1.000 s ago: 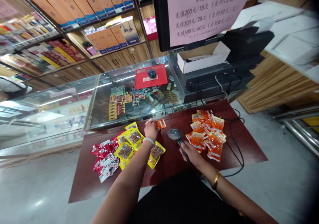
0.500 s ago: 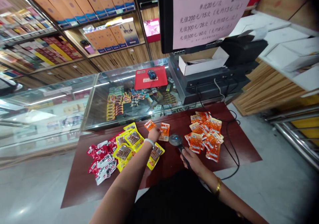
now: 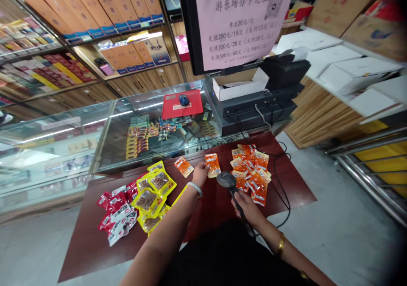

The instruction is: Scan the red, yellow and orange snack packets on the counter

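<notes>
On dark red table (image 3: 95,243): left hand (image 3: 200,173) pinches orange packet (image 3: 212,165), held beside scanner head. Right hand (image 3: 246,205) wraps fingers around barcode scanner (image 3: 229,182) handle. Orange pile (image 3: 251,171) just right.

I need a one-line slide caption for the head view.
Left hand holds an orange packet before the scanner gripped by the right hand.

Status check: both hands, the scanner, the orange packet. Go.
Left hand grips orange packet, raised by the scanner. Right hand shut on scanner handle. Orange pile close right, nothing between.
</notes>
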Motion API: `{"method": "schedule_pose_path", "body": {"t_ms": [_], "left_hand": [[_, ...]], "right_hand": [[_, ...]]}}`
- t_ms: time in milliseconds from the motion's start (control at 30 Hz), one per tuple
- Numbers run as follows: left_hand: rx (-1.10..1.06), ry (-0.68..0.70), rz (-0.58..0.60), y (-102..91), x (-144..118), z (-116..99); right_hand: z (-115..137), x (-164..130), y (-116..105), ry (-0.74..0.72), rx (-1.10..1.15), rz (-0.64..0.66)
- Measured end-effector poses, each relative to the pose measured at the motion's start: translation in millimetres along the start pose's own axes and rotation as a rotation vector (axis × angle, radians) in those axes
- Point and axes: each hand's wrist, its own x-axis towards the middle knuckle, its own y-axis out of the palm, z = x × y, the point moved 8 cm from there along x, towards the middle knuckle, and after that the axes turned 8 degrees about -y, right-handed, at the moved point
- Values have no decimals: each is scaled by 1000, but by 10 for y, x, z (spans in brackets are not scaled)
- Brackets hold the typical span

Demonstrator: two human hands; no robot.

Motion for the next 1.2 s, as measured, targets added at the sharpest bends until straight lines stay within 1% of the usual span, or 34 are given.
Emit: {"method": "schedule_pose_path", "body": {"t_ms": [33,100,200,267,300,333,367,400,433,467,500,567,600,667,700,733,767,800,867,933,1033,1133,1200], "left_hand": [[-54,-22,30,98,-1,-24],[-172,-63,100,353,-15,-95],[-343,-90,225,815,-66,-277],[-413,-101,323,1094,-110,-401],[-426,-104,361,1189,-124,-449],[-423,-100,379,1236,-127,-481],[-399,-88,374,1227,-117,-495],[-351,-69,337,1154,-92,-491],[-279,-44,270,1018,-57,-467],[-182,-20,178,824,-21,-426],[-66,-7,63,583,11,-367],[190,-19,-179,31,37,-220],[302,-59,-317,-267,25,-128],[456,-192,-546,-795,-37,80],[490,-263,-616,-993,-69,187],[512,-324,-652,-1135,-90,288],[523,-370,-665,-1229,-100,376],[531,-395,-657,-1278,-94,447],[548,-397,-623,-1288,-59,526],[564,-366,-599,-1250,-17,535],[608,-324,-550,-1189,58,485],[615,-283,-408,-1104,163,445],[516,-261,-298,-1026,216,452]], "right_hand": [[7,-13,-56,-5,6,-10],[14,-39,-177,-15,17,-42],[10,-79,-355,-14,29,-110],[11,-103,-445,-11,28,-145],[16,-112,-476,-12,28,-157],[23,-118,-496,-16,29,-164],[29,-121,-503,-20,31,-165],[36,-122,-500,-23,33,-162],[40,-119,-489,-24,35,-160],[40,-114,-468,-20,34,-154],[37,-106,-440,-11,31,-149],[22,-85,-360,14,18,-128],[16,-71,-310,24,11,-111],[11,-43,-196,31,-1,-72],[10,-31,-142,29,-3,-57],[6,-23,-91,28,-3,-45],[-2,-17,-47,29,-3,-37],[-14,-16,-8,33,-4,-31],[-49,-24,51,51,-10,-23],[-88,-44,79,74,-19,-32],[-129,-77,89,100,-23,-58],[-140,-96,105,93,-40,-57],[-149,-98,108,85,-55,-55]]}}
